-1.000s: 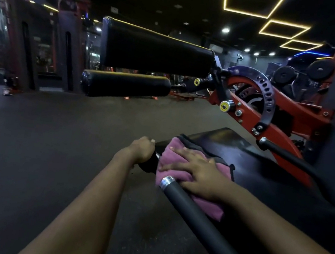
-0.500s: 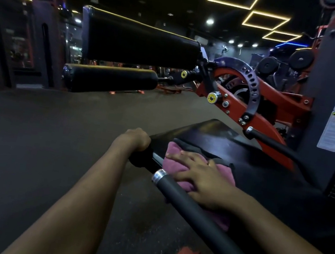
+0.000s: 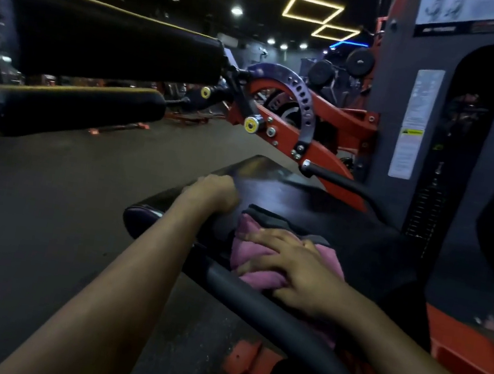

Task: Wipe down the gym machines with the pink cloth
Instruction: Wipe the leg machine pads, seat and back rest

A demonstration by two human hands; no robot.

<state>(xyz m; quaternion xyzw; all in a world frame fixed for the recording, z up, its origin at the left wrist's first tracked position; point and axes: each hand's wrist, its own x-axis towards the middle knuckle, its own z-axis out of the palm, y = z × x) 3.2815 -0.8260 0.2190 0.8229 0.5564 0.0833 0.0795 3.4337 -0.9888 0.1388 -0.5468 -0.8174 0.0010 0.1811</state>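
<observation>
1. pink cloth (image 3: 264,255), bunched and with a dark grey fold at its far edge, lies on the black seat pad (image 3: 290,190) near the pad's front end.
2. the right grip (image 3: 298,271) lies on top of the cloth, released, with the fingers spread and fairly straight, pressing it onto the pad.
3. the left grip (image 3: 212,192) is clenched over the seat pad's left edge with the knuckles up. it sits just beside the cloth, not touching it.
4. a black padded handle bar (image 3: 257,300) crosses the foreground under the right wrist, close against the cloth's near side.
5. beyond the seat, two black roller pads, one large (image 3: 111,36) and one slimmer (image 3: 74,106), stick out from a red lever arm (image 3: 319,148).
6. a grey weight tower (image 3: 382,163) with printed labels stands on the right, with dark floor (image 3: 42,203) on the left.
</observation>
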